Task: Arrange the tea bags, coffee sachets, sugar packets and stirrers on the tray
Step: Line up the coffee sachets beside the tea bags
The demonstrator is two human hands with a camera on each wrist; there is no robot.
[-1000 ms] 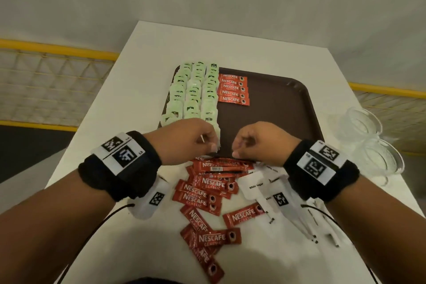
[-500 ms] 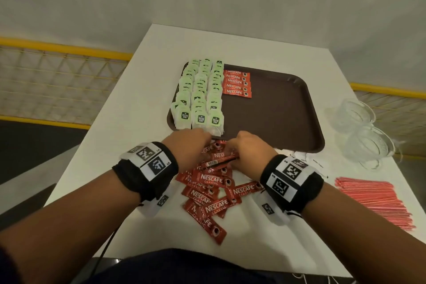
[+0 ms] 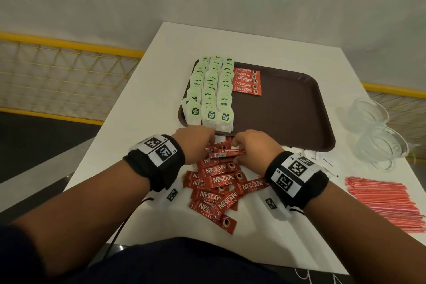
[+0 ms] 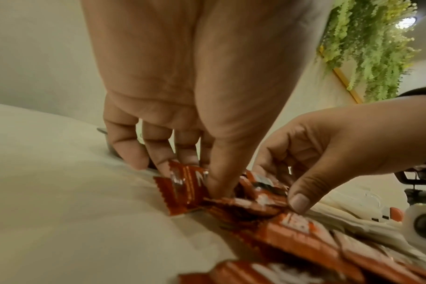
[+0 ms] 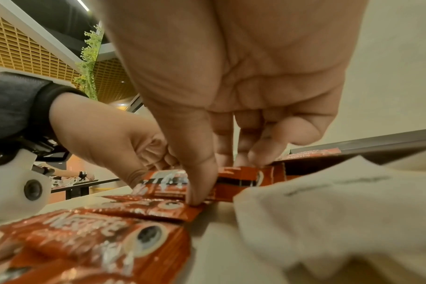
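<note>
The brown tray (image 3: 288, 110) carries three columns of green tea bags (image 3: 212, 90) on its left side. Beside them lies a short row of red coffee sachets (image 3: 247, 80). Just in front of the tray, my left hand (image 3: 198, 143) and right hand (image 3: 251, 147) pinch the two ends of a small stack of coffee sachets (image 3: 227, 153). In the wrist views the left hand (image 4: 195, 178) and right hand (image 5: 226, 178) each grip it between thumb and fingers. Below lies a loose pile of coffee sachets (image 3: 219, 182).
White sugar packets (image 3: 322, 159) lie on the table to the right of my right wrist. A bundle of red stirrers (image 3: 387, 200) lies at the near right. Clear plastic cups (image 3: 378, 131) stand right of the tray. The table's left edge is close.
Both hands have drawn back slightly from the tray's near edge to above the loose pile, still holding the sachet stack. The head view has shifted, so the stirrers now show at right.
</note>
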